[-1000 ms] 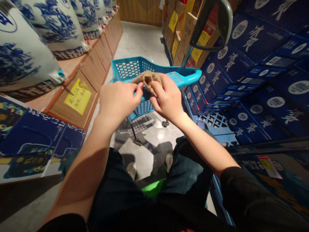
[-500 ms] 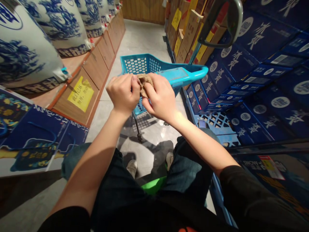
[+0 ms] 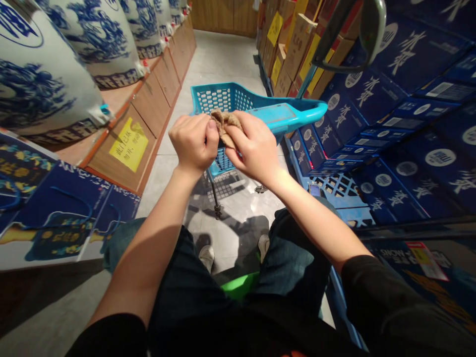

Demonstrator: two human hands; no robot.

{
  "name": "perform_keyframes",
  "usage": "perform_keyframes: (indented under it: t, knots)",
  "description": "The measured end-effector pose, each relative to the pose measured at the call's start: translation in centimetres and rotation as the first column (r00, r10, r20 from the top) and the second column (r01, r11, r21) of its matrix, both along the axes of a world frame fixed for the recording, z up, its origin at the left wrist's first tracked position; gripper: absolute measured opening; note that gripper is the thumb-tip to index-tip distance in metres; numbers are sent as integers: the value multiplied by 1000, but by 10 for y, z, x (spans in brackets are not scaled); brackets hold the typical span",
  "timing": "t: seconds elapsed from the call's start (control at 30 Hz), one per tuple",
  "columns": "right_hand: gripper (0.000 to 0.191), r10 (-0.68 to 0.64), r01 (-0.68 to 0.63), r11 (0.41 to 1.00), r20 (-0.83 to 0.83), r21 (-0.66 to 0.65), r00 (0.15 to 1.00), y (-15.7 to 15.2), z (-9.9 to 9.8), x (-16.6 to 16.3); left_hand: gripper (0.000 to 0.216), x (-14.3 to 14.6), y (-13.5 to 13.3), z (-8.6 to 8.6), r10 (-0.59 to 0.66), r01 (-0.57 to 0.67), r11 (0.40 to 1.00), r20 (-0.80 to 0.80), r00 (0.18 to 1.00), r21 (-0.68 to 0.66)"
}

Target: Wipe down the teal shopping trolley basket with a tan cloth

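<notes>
Up before our chest, our left hand [image 3: 193, 144] and right hand [image 3: 256, 148] close together on a small crumpled tan burlap cloth [image 3: 226, 123]. Each hand pinches it between thumb and fingers, and the knuckles are nearly touching. The cloth is held just above the near rim of a turquoise perforated plastic shopping cart [image 3: 297, 112], which stands on the pale tiled floor [image 3: 223, 54]. Large white ceramic jars painted with blue patterns [image 3: 44, 84] line our left side. Stacked dark blue cartons with white lettering [image 3: 390, 163] fill the right.
</notes>
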State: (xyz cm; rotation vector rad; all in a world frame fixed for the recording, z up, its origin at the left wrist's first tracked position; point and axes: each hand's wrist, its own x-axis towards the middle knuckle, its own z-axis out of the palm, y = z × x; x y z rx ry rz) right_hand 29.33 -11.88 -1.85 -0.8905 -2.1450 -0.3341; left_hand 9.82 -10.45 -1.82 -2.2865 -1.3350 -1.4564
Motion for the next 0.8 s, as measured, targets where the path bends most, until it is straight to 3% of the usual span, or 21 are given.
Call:
perform_keyframes:
  t: [0.13, 0.23, 0.43, 0.53, 0.63, 0.8]
  knots:
    - [30, -75, 75, 997, -99, -12, 992, 22, 2, 28, 48, 2, -7, 4, -38, 38, 999, 3, 999, -3]
    - [32, -110, 107, 994, -142, -25, 984, 23, 0, 31, 43, 2, -9, 5, -43, 43, 999, -5, 999, 0]
    - [33, 26, -27, 998, 16, 51, 1000, 4, 2, 13, 44, -4, -1, 3, -21, 21, 999, -14, 1000, 45]
    - [30, -48, 47, 999, -46, -11, 998, 16, 6, 32, 41, -4, -2, 2, -16, 17, 1000, 91, 996, -5]
    - [29, -126, 114, 989, -128, -98, 984, 23, 5, 40, 52, 1, -2, -2, -4, -2, 1000, 206, 979, 27]
    - [37, -26, 26, 998, 9, -65, 1000, -7, 1, -8, 75, 7, 8, -10, -26, -11, 997, 462, 886, 76]
